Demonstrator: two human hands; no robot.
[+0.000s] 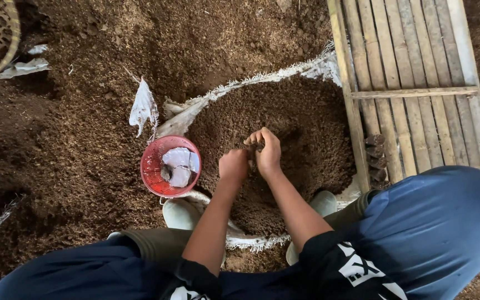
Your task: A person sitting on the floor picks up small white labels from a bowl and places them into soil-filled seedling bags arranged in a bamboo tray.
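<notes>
Hands work close together over a mound of crumbly brown soil (301, 133) heaped on a frayed white sack (284, 75): the left hand (233, 165) is clenched, the right hand (266, 151) pinches a small dark clump. A round red plastic basket (152, 166) holding pale scraps sits just left; a slatted bamboo rack (412, 83) lies right.

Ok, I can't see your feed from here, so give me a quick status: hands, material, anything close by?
Left hand fisted, right hand pinching, both over the brown crumbly soil heap. Red round plastic basket sits left of them.
</notes>
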